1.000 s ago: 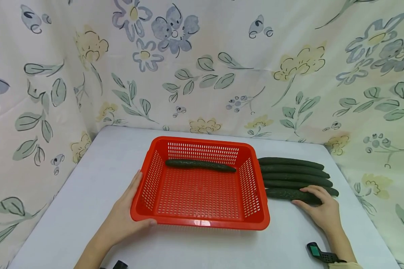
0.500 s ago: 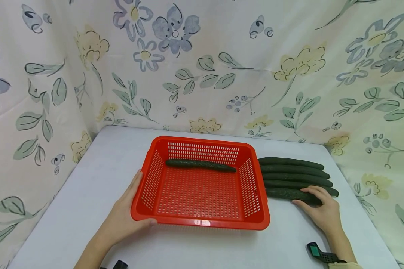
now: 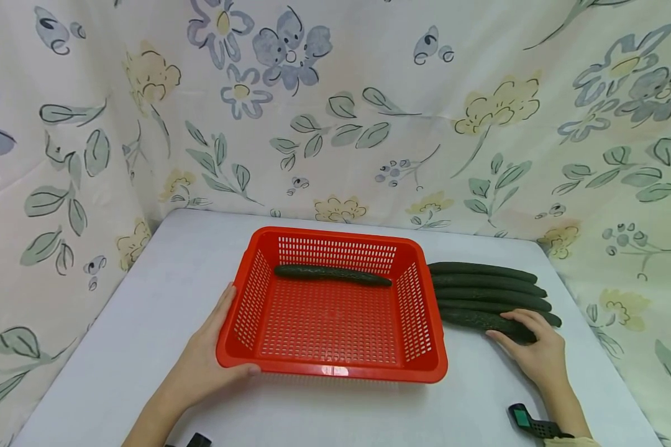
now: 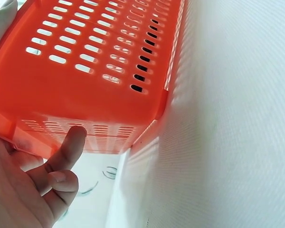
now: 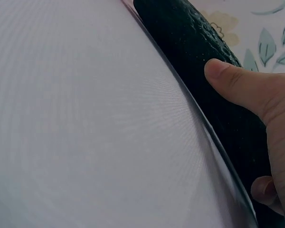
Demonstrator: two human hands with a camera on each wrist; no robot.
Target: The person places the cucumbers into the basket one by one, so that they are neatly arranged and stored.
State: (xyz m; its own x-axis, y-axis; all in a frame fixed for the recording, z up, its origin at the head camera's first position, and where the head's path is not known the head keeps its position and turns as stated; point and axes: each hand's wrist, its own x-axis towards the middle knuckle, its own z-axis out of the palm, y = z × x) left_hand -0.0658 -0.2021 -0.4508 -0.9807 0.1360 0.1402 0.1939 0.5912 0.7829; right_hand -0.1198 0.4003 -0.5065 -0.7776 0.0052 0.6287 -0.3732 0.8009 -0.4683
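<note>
Since the earlier frame: very little; the basket-side end of the front cucumber (image 3: pixel 470 319) has shifted slightly toward its neighbours, with your right hand (image 3: pixel 537 349) in nearly the same place.
Right hand: you pinch the front cucumber near its outer end, thumb on the near side and fingers over the far side; whether it is off the table (image 3: pixel 140 304) you cannot tell from here.
Left hand: your left hand (image 3: pixel 201 363) is spread round the near left corner of the red basket (image 3: pixel 335 371), thumb along the front rim, fingers against the left side.
Front cucumber: nearest you in the group to the basket's right, its other end at the rim.
Other cucumbers: four side by side (image 3: pixel 486 282) just behind it; one more (image 3: pixel 332 274) inside the basket, along the far wall.
Risk, grip: you hold one end only, so the free end could sag or swing if you lift.
Risk, rim: that free end could catch the basket's right side and shove it.
Risk, neighbours: your fingertips work close to the next cucumber and could drag or roll it.
</note>
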